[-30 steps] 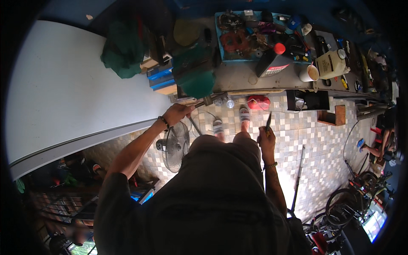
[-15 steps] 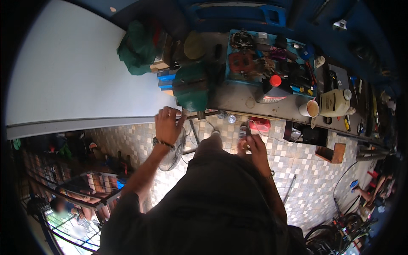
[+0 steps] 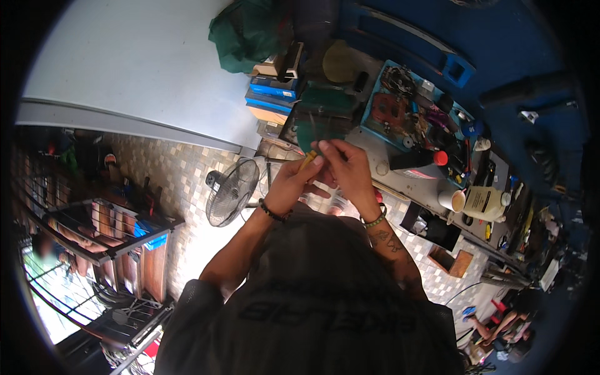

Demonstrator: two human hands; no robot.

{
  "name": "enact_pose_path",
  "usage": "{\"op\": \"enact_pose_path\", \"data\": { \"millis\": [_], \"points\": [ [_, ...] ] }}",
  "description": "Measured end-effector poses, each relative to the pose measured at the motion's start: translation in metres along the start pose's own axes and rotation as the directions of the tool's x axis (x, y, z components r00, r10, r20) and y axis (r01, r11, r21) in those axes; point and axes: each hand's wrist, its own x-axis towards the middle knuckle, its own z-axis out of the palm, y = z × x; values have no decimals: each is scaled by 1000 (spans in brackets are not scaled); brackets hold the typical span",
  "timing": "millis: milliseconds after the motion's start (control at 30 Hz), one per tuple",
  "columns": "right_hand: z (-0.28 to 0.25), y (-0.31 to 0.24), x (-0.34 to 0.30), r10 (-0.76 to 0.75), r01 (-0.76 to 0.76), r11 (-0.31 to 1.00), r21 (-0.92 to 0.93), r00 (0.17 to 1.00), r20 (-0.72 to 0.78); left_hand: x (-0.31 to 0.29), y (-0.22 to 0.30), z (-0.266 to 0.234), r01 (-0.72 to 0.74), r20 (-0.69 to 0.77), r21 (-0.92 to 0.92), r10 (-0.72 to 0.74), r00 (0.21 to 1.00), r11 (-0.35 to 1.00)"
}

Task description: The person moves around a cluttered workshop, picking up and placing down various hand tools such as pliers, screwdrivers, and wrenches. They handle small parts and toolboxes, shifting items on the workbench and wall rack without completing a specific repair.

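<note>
My left hand (image 3: 294, 185) is closed round a small yellow object (image 3: 307, 160), perhaps a handle, pinched between thumb and fingers. Close against it, my right hand (image 3: 351, 172) has its thumb and forefinger pressed together at the object's upper end; whether a second small piece is in them cannot be made out. Both hands are held in front of my body, just short of the bench edge. Beyond the fingertips stands a green bench vise (image 3: 326, 100), partly covered by my right hand.
Right of the vise, a blue tray (image 3: 370, 120) holds mixed parts and tools. A dark bottle with a red cap (image 3: 440, 158), a white cup (image 3: 457, 200) and a pale jug (image 3: 484, 204) stand along the bench. At left are a floor fan (image 3: 232, 191) and a large white panel (image 3: 144, 69).
My left hand has left the white panel's edge and moved right, and my right hand has come up and inward to meet it. The view has turned, and the yellow object now shows between them.
</note>
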Motion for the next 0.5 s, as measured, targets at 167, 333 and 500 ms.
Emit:
{"op": "enact_pose_path", "data": {
  "millis": [167, 333, 500],
  "points": [
    [5, 9, 7, -88, 105, 989, 108, 985, -149, 10, 17, 11, -20, 8, -159, 22, 1000, 987],
    [11, 1, -3, 54, -14, 982, 188, 976, -210, 27, 5, 1, 41, 110, -344, -3, 994, 938],
    [9, 8, -4, -26, 44, 994, 97, 983, -182, 25, 13, 7, 15, 72, -338, 10, 997, 941]
  ]
}}
